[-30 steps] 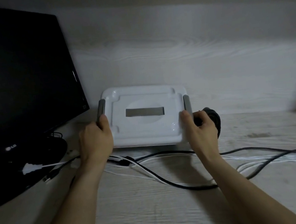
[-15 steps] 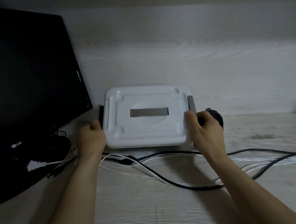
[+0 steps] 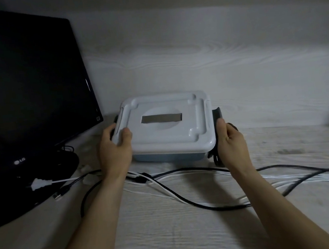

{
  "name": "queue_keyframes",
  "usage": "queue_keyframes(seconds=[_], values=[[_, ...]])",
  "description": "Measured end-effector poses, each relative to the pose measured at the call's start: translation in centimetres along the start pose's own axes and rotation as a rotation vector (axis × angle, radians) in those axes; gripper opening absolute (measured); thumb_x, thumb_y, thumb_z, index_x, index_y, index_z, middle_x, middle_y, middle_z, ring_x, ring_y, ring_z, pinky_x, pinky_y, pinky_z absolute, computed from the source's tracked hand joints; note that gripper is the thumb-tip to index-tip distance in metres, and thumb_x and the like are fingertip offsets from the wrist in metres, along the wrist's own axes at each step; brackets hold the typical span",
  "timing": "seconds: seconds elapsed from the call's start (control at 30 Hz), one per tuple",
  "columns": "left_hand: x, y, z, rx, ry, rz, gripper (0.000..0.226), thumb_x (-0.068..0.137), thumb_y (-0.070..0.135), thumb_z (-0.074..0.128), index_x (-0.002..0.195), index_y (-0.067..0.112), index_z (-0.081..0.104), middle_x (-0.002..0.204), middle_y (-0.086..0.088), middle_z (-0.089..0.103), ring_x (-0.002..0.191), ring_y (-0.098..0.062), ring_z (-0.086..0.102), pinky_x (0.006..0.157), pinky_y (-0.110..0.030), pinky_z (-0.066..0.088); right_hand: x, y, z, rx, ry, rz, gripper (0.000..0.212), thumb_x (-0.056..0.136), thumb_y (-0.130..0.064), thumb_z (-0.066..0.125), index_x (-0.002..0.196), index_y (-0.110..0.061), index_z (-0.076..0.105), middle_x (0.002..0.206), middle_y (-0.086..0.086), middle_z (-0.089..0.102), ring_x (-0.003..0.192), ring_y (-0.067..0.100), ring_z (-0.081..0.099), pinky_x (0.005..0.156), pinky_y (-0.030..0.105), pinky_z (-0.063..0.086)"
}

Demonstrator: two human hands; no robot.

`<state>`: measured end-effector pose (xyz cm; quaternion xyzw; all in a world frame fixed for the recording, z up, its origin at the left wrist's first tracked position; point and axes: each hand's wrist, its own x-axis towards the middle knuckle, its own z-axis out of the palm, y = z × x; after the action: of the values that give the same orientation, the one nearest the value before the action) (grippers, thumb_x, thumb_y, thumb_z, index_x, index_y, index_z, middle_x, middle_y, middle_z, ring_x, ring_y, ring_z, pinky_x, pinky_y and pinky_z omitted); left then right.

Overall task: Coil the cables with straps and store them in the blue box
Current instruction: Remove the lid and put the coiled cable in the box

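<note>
The blue box (image 3: 170, 157) with its white lid (image 3: 165, 120) stands on the desk against the back wall. My left hand (image 3: 115, 151) grips the lid's left edge, with the thumb on top. My right hand (image 3: 232, 142) holds the dark right latch (image 3: 216, 114), which is swung outward. A black cable (image 3: 190, 201) and a white cable (image 3: 163, 189) lie loose and tangled across the desk in front of the box. A dark roll (image 3: 232, 125) is mostly hidden behind my right hand.
A black monitor (image 3: 20, 101) stands at the left on its dark base. Beside the base lie a white plug (image 3: 39, 183) and a USB plug (image 3: 61, 194). The cables trail off to the right edge. The pale wood desk (image 3: 174, 238) extends toward me.
Both side latches have swung outward from the lid. My left hand has shifted from the left latch onto the lid's edge. My right hand stays at the right latch.
</note>
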<state>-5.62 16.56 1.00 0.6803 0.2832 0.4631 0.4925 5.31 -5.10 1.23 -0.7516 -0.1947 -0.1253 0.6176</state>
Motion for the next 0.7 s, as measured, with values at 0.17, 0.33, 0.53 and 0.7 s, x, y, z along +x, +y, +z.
queue_keyframes(seconds=[0.17,0.33,0.53,0.7], values=[[0.3,-0.1,-0.2,-0.011,0.037,-0.152,0.033,0.087,0.042,0.068,0.093,0.01,0.066,0.083,-0.002,0.065,0.071,-0.014,0.059,0.057,-0.023,0.041,0.5,0.1,-1.0,0.263,0.162,0.134,0.04,0.094,-0.059,0.051,0.098,-0.021,0.062,0.086,0.003,0.061,0.076,0.017,0.061,0.076,0.038,0.052],[0.1,0.2,-0.1,-0.02,0.173,-0.146,0.04,0.087,0.042,0.068,0.1,0.004,0.064,0.092,-0.005,0.063,0.08,-0.02,0.058,0.068,-0.027,0.041,-1.0,-1.5,-2.2,0.008,0.189,-0.273,0.034,0.075,-0.044,0.081,0.097,-0.024,0.065,0.093,0.015,0.056,0.072,0.007,0.055,0.077,0.019,0.048],[0.0,1.0,-0.1,-0.172,0.208,-0.157,0.031,0.087,0.035,0.068,0.102,0.011,0.057,0.098,-0.002,0.062,0.086,-0.02,0.058,0.076,-0.03,0.045,-1.4,-1.4,-1.2,-0.462,-0.159,-0.47,0.062,0.054,-0.051,0.091,0.108,-0.034,0.068,0.104,-0.002,0.043,0.074,0.01,0.05,0.073,0.026,0.053],[-0.2,1.4,0.2,-0.352,0.147,-0.163,0.031,0.089,0.033,0.065,0.108,0.011,0.054,0.093,0.007,0.058,0.078,-0.006,0.053,0.069,-0.016,0.042,-1.2,-0.8,-0.8,-0.376,-0.112,-0.393,0.041,0.07,-0.036,0.087,0.108,-0.033,0.071,0.103,-0.001,0.045,0.071,0.003,0.051,0.076,0.023,0.051]])
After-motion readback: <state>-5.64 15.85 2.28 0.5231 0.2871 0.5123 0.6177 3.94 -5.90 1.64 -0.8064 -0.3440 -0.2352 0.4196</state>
